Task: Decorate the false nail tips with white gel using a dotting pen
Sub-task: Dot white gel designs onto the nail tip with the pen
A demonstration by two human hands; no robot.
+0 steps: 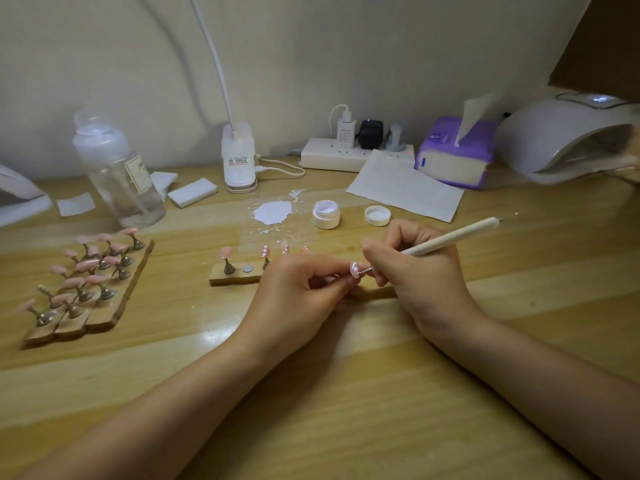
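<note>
My left hand [298, 285] pinches a small stand carrying a pink false nail tip [354, 268] with white dots on it. My right hand [415, 268] grips a cream dotting pen [450, 239], its metal point touching the tip's right edge. Behind my hands lies a wooden holder [235, 277] with one plain pink tip [225, 252] and further dotted tips partly hidden by my left hand. An open jar of white gel [326, 213] and its lid [377, 215] stand beyond. A smear of white gel [272, 212] sits on a clear sheet.
Three wooden holders with several pink tips [86, 282] lie at the left. A clear bottle [117, 171], white blocks [192, 192], a lamp base [239, 161], a power strip [346, 154], paper [405, 187], a purple tissue pack [453, 154] and a nail lamp [568, 136] line the back.
</note>
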